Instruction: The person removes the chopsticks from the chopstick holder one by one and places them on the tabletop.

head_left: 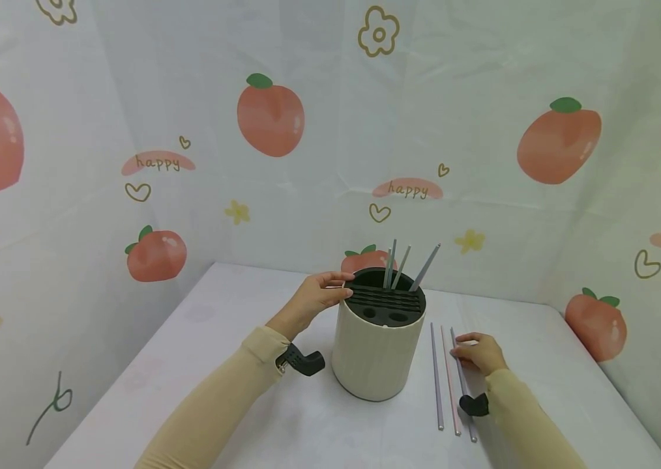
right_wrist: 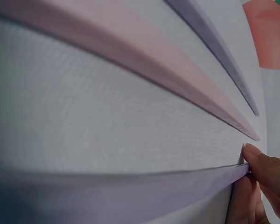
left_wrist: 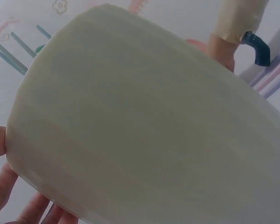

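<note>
A cream ribbed utensil holder (head_left: 374,361) with a black slotted top (head_left: 386,301) stands upright on the table. My left hand (head_left: 314,296) grips its upper left rim; in the left wrist view the fingers (left_wrist: 35,207) lie along the wall. Several thin chopsticks (head_left: 402,267) stick up from the holder's back opening. To its right, a purple chopstick (head_left: 437,384), a pink chopstick (head_left: 450,384) and another purple chopstick (head_left: 463,384) lie side by side. My right hand (head_left: 480,354) pinches the rightmost purple one near its far end, between thumb (right_wrist: 261,161) and fingers.
The white table (head_left: 201,326) extends on both sides of the holder. Behind and beside it hangs a white cloth backdrop (head_left: 319,189) printed with peaches, hearts and flowers. A dark wrist camera (head_left: 301,360) is strapped to the left wrist, another (head_left: 474,405) to the right.
</note>
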Tool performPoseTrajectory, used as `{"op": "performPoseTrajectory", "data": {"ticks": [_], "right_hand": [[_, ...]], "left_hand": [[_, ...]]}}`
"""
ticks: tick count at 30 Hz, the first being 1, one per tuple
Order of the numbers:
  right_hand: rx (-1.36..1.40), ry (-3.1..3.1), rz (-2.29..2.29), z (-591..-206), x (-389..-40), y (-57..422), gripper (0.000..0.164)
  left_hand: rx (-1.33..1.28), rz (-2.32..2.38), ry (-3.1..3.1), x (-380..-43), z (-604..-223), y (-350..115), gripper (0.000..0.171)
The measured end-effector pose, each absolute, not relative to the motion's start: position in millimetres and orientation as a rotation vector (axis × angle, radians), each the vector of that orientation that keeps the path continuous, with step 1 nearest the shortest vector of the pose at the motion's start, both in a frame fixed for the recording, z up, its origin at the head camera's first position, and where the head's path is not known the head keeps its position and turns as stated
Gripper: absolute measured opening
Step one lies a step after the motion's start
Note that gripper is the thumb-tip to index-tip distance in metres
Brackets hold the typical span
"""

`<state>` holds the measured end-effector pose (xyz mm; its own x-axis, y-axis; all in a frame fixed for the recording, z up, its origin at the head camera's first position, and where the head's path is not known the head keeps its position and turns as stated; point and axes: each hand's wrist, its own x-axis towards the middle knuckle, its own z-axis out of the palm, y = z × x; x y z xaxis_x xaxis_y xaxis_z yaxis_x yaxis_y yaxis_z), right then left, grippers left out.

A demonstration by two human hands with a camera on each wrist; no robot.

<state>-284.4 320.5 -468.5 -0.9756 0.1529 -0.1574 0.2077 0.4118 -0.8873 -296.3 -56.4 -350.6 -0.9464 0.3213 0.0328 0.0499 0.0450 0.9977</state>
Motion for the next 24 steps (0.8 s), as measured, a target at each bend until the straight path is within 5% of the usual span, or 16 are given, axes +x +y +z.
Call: {"op": "performPoseTrajectory", "data": {"ticks": [16, 24], "right_hand": [[0.397, 2.558, -1.604, -464, -285, 321, 0.046], [0.125, 2.336, -2.022, -423, -285, 320, 0.055]], "left_hand": [[0.412, 2.006, 2.099, -296, -349, -57, 0.037], [0.401, 2.008, 2.1, -296, -348, -57, 0.037]]}}
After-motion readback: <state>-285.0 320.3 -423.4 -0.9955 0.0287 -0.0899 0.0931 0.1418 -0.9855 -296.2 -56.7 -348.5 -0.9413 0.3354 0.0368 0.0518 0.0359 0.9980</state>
